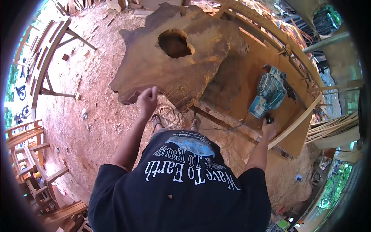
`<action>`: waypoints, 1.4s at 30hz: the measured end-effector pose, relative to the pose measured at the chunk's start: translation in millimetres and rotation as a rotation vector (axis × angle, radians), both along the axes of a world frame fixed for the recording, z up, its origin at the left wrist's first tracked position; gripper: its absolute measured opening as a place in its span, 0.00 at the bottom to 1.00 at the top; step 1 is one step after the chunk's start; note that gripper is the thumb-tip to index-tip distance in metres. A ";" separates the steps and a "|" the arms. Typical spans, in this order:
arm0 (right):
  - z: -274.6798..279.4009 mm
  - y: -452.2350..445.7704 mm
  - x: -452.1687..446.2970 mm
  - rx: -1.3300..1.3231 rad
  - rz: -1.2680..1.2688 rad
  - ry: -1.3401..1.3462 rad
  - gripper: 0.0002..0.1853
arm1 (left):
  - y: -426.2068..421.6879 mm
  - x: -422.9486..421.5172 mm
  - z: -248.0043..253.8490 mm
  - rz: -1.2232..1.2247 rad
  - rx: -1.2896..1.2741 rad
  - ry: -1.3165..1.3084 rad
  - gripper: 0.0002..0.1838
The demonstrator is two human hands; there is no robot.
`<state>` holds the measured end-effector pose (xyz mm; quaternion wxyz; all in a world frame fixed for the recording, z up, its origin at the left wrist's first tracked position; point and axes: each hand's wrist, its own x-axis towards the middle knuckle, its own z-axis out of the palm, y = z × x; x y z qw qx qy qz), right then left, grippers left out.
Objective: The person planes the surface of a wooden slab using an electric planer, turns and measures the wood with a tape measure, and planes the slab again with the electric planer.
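A large brown wood slab (150, 69) with wavy natural edges and a ragged hole lies in front of me. My left hand (147, 103) is closed, by the slab's near edge; whether it touches the wood or holds anything, I cannot tell. On the brown board (247, 92) to the right rests a teal electric planer (269, 92), dusty and tilted. My right hand (269, 128) is closed at the planer's near end, around a small black part (269, 120) whose kind is unclear. A thin dark cord (228, 128) runs leftward below the planer.
Sawdust-covered ground (89, 127) surrounds my sandalled feet. A long curved wooden rail (278, 34) passes behind the board, with a pale strip (295, 123) at its right. Wooden frames (38, 166) stand at left. Thin strips (334, 129) are stacked at right.
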<state>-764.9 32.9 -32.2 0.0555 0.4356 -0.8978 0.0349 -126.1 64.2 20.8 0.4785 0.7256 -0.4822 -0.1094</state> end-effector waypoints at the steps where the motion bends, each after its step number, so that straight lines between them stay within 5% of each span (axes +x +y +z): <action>1: 2.1 -7.3 -0.7 0.059 -0.011 -0.031 0.41 | -2.0 -9.3 0.5 -0.060 -0.009 -0.013 0.23; 3: 4.6 -19.1 -5.4 0.185 -0.038 -0.094 0.40 | -2.2 -24.8 10.5 -0.169 0.048 -0.100 0.22; 6: 69.3 -1.4 67.4 -0.161 -0.367 -0.218 0.36 | 1.3 -42.1 27.6 -0.344 0.081 -0.083 0.21; 9: 36.7 31.6 52.4 -0.805 -0.260 -0.996 0.32 | 7.5 -51.0 41.2 -0.458 0.319 0.035 0.14; 11: 33.2 59.9 85.0 -0.980 -0.233 -1.576 0.29 | 10.6 -58.4 32.1 -0.598 0.356 0.199 0.13; 13: 54.4 69.9 158.3 -0.873 0.012 -2.006 0.29 | 7.4 -68.0 34.1 -0.782 0.418 0.304 0.15; 15: 80.2 73.5 228.5 -0.621 0.247 -2.128 0.32 | 4.1 -82.9 47.7 -1.009 0.506 0.351 0.19; 18: 101.4 75.5 300.9 -0.334 0.347 -2.195 0.32 | 1.8 -107.8 46.5 -1.105 0.496 0.610 0.22; 20: 89.8 74.1 322.0 -0.240 0.434 -2.217 0.31 | -0.9 -105.1 52.9 -1.096 0.577 0.534 0.22; 24: 96.4 68.8 326.8 -0.041 0.606 -1.728 0.28 | -6.6 -91.0 65.5 -1.164 0.549 0.304 0.18; 28: 99.5 76.4 316.8 0.150 0.600 -1.746 0.21 | -4.3 -78.6 49.6 -1.147 0.508 0.242 0.13; 33: 40.2 115.4 231.9 0.577 0.597 -1.443 0.18 | -44.5 -15.0 88.6 -0.829 0.499 0.389 0.07; 35: -4.1 154.8 190.9 0.585 0.288 -1.514 0.16 | -65.6 24.9 93.9 -0.592 0.347 0.720 0.09; 39: -23.3 198.9 139.5 0.739 0.028 -1.489 0.13 | -115.1 106.6 97.2 -0.159 0.073 0.813 0.10; 41: -5.4 203.5 139.7 0.790 0.003 -1.541 0.12 | -134.2 127.6 55.2 -0.172 -0.068 0.458 0.12; 42: -5.1 200.0 142.3 0.781 0.064 -1.572 0.12 | -134.8 125.7 53.8 -0.159 -0.065 0.491 0.13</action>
